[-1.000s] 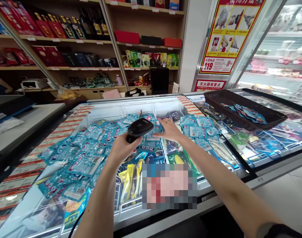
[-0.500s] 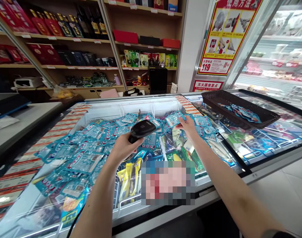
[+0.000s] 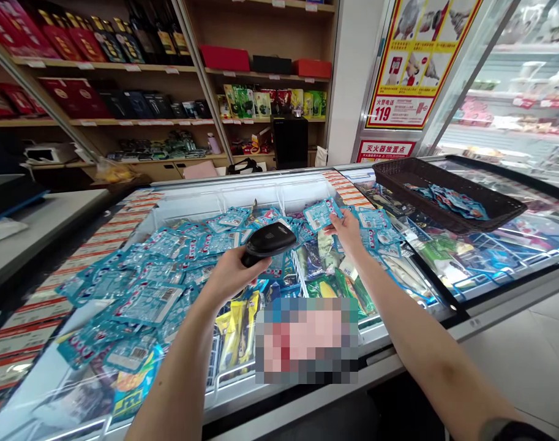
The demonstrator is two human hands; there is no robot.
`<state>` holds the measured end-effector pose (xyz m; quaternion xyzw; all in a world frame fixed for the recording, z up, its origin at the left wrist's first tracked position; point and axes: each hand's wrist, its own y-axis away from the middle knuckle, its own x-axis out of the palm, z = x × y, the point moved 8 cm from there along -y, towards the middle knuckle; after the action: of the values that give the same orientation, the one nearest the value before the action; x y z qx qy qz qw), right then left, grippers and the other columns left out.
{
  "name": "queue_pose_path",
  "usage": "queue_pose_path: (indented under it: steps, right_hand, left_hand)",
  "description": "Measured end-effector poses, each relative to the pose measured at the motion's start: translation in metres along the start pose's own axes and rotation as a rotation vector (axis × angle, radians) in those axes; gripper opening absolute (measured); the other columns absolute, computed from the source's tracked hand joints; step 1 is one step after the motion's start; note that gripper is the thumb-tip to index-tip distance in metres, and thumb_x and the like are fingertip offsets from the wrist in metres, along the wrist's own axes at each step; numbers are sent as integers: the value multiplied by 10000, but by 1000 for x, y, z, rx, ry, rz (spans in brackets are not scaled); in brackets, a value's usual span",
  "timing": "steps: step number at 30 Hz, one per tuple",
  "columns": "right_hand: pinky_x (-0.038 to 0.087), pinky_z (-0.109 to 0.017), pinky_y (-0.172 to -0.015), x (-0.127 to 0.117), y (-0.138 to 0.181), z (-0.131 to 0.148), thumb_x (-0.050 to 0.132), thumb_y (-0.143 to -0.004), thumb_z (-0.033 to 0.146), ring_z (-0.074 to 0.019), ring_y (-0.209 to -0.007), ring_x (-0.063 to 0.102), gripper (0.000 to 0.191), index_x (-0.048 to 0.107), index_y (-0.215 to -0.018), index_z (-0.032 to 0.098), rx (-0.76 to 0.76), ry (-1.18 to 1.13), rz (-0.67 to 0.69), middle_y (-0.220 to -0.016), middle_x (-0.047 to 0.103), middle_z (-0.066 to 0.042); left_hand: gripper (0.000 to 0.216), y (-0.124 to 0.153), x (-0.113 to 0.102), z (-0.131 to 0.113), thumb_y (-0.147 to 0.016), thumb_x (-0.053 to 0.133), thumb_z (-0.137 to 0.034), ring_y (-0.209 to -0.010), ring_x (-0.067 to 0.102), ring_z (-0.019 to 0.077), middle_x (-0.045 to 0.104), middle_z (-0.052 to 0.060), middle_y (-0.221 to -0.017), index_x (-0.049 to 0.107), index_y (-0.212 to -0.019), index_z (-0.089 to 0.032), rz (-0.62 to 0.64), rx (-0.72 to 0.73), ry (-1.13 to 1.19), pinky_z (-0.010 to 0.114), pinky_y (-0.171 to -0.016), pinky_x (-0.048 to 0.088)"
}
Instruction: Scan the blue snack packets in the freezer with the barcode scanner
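From where I stand, the left hand [image 3: 236,272] is curled round the grip of a black scanner [image 3: 270,239], whose head points toward the right side, apparently so that it can face what is held there. The right hand [image 3: 346,231] is nearly closed, pinching a blue packet [image 3: 319,214] by its near edge, which leaves most of the flat face uncovered. That packet is over the far part of the freezer [image 3: 187,207], near the scanner. A loose heap of similar packets [image 3: 153,304] spreads across the left, within easy reach; others lie in a dark basket [image 3: 503,212] farther right, perhaps so the two lots don't mix.
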<state>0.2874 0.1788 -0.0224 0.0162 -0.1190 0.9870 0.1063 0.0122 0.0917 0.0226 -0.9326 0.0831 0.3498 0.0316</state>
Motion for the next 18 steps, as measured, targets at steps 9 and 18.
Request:
queue_pose_path:
  steps: [9, 18]
  right_hand:
    - [554, -348, -552, 9, 3, -4, 517, -790, 495, -203, -575, 659, 393, 467, -1072, 226, -41, 72, 67, -592, 588, 37]
    - [556, -351, -554, 11, 5, 0, 526, -782, 509, -208, -585, 659, 417, 478, -1078, 220, -42, 76, 81, -620, 606, 21]
  left_hand:
    - [320, -1, 8, -5, -697, 615, -475, -448, 557, 166, 575, 5, -493, 587, -732, -158, 32, 4, 56, 249, -439, 366]
    - [319, 2, 8, -7, -709, 601, -471, -451, 554, 160, 578, 7, -487, 579, -719, -153, 48, -12, 41, 245, -451, 375]
